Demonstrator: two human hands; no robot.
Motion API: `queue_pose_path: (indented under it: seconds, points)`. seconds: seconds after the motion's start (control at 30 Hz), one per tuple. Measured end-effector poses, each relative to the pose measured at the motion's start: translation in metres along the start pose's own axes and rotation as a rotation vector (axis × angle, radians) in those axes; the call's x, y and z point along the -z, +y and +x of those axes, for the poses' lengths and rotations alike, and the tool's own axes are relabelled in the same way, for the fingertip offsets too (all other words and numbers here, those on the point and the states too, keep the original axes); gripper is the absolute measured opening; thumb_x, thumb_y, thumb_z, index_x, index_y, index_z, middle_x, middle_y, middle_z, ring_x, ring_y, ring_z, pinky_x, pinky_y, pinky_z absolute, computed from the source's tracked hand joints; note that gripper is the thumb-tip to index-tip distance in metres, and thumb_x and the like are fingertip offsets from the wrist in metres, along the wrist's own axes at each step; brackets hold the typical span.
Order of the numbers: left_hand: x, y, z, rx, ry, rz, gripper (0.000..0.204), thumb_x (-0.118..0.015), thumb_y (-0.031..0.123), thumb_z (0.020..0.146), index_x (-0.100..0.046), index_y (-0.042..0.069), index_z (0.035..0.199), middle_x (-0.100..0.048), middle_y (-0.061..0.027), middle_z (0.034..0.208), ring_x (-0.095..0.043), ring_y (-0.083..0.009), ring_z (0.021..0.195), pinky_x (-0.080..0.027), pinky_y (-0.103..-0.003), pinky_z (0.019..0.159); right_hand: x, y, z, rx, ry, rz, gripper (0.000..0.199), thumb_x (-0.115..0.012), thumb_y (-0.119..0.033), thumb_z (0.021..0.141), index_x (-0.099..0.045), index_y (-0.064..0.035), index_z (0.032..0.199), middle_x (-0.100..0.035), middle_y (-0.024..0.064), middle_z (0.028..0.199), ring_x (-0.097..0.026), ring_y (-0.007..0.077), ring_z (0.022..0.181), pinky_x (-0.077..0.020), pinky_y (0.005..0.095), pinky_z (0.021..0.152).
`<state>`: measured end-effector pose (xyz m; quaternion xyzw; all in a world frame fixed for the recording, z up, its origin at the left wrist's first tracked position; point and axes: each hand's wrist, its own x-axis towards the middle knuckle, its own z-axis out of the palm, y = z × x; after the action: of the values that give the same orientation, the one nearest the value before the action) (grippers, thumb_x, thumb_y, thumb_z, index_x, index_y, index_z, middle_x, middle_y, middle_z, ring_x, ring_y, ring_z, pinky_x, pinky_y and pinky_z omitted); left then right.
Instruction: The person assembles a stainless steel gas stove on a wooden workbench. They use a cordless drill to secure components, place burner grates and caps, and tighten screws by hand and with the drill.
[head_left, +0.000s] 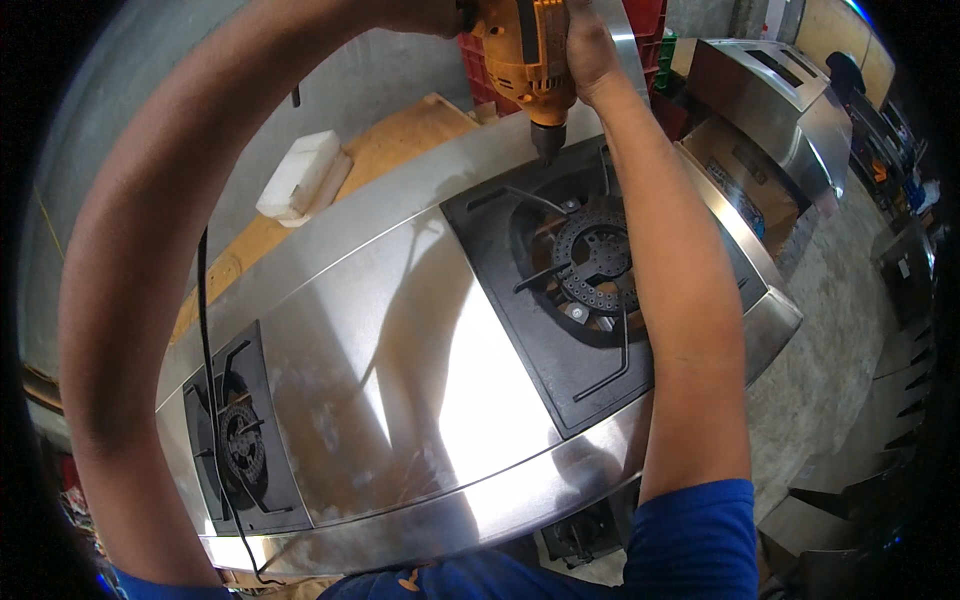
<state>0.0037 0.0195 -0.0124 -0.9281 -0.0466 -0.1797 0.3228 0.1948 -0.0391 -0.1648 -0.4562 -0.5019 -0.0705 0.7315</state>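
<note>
An orange and black power drill (522, 60) points downward at the top of the view, its dark chuck close to the back edge of the right-hand black burner panel (500, 290). Wrapped against the drill's right side is my right hand (592, 55). From the left, my arm arches up to my left hand (425, 15), which grips the drill's rear; its fingers are partly cut off by the frame. Below lies a stainless steel gas stove (490, 375) with a second burner panel (285, 480) on its left. Whether the drill tip touches metal cannot be made out.
A white foam block (300, 178) sits on a brown board (405, 140) behind the stove. A black cord (204, 300) hangs across the left burner. Red crates (480, 75) and a shiny sheet-metal housing (770, 95) on a cardboard box (735, 165) stand behind and right.
</note>
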Motion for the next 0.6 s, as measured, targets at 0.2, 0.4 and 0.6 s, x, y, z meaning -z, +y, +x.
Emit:
queue_pose_path:
  seconds: [0.2, 0.4, 0.6]
  points:
    - [0.009, 0.005, -0.004, 0.0, -0.021, -0.053, 0.041, -0.083, 0.02, 0.07, -0.064, 0.002, 0.101, -0.071, -0.0193, 0.087, -0.07, -0.0341, 0.081, -0.058, -0.042, 0.07, 0.003, 0.003, -0.007, -0.032, -0.01, 0.005, 0.086, -0.033, -0.069, 0.096, -0.032, -0.0038, 0.152, -0.036, 0.0124, 0.155, -0.031, 0.0253, 0.143, -0.0236, 0.038, 0.117]
    - [0.009, 0.006, -0.014, -0.032, 0.094, -0.055, 0.041, -0.083, 0.02, 0.071, -0.064, 0.002, 0.102, -0.071, -0.0185, 0.088, -0.07, -0.033, 0.083, -0.058, -0.041, 0.071, 0.004, 0.003, -0.01, -0.07, -0.02, 0.019, 0.09, -0.033, -0.073, 0.094, -0.03, -0.0056, 0.153, -0.036, 0.0124, 0.154, -0.032, 0.0262, 0.142, -0.0255, 0.04, 0.116]
    - [0.009, 0.017, -0.003, 0.056, -0.156, -0.058, 0.034, -0.08, 0.021, 0.077, -0.067, 0.006, 0.105, -0.071, -0.0139, 0.088, -0.07, -0.0255, 0.081, -0.059, -0.037, 0.071, 0.013, 0.012, -0.014, -0.144, -0.051, 0.04, 0.093, -0.033, -0.076, 0.091, -0.028, -0.0074, 0.154, -0.036, 0.0124, 0.154, -0.033, 0.0271, 0.142, -0.0274, 0.0421, 0.115]
